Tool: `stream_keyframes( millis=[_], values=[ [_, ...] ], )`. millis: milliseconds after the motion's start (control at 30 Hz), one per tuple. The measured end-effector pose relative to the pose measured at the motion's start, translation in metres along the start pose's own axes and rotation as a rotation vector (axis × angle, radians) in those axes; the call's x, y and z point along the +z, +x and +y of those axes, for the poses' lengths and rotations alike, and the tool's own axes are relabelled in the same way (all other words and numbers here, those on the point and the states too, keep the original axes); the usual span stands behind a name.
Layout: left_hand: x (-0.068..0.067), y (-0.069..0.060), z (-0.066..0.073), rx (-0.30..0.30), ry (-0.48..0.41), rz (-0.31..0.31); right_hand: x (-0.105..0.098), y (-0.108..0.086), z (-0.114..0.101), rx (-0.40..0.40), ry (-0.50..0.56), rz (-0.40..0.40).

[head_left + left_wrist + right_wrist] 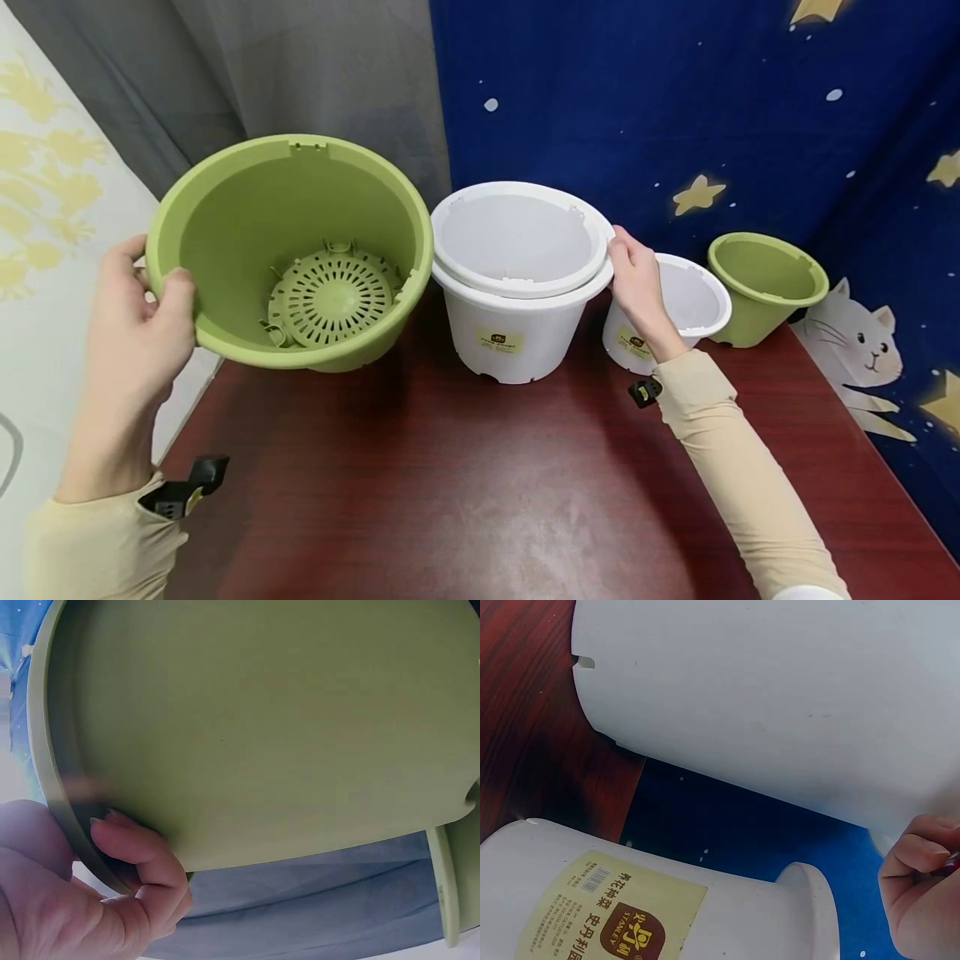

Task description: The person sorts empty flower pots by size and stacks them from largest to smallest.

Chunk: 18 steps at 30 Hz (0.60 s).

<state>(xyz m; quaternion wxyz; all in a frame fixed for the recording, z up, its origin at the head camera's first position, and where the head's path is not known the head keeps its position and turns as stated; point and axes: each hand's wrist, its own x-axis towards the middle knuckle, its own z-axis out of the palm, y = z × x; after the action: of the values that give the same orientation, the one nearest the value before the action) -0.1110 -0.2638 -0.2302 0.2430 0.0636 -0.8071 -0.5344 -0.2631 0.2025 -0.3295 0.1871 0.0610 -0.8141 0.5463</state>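
green plastic makes the big pot (292,225) at the left, tipped so its mouth faces the person. i cannot tell if its bottom touches the table (465,475). the left hand (142,333) pinches its rim, thumb over the edge and fingers bent on the outside. this pot looks light and stiff, so one hand may be enough, but it is wide and may twist when held on just one side. the rim looks like the best place to hold. the smooth wall may slip, and the little clips by the slotted bottom look easy to snap.

just beside it, an upper white pot (517,225) sits inside a lower white pot (525,321) on the table. the right hand (641,275) has its fingers bent at their rims; i cannot tell if it holds one rim or both. these look light and hard too, but they may stick together. near that hand is a small white pot (690,292), and further right a small green pot (765,267).
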Motion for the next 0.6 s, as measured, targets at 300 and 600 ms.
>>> stream_keyframes(
  millis=[300, 600],
  values=[
    [0.003, 0.002, 0.008, 0.028, -0.048, 0.081, -0.001, 0.001, 0.003, -0.002, 0.002, -0.017],
    [0.007, 0.002, 0.017, 0.038, -0.147, 0.131, 0.0, 0.0, 0.002, -0.002, -0.01, -0.011]
  ],
)
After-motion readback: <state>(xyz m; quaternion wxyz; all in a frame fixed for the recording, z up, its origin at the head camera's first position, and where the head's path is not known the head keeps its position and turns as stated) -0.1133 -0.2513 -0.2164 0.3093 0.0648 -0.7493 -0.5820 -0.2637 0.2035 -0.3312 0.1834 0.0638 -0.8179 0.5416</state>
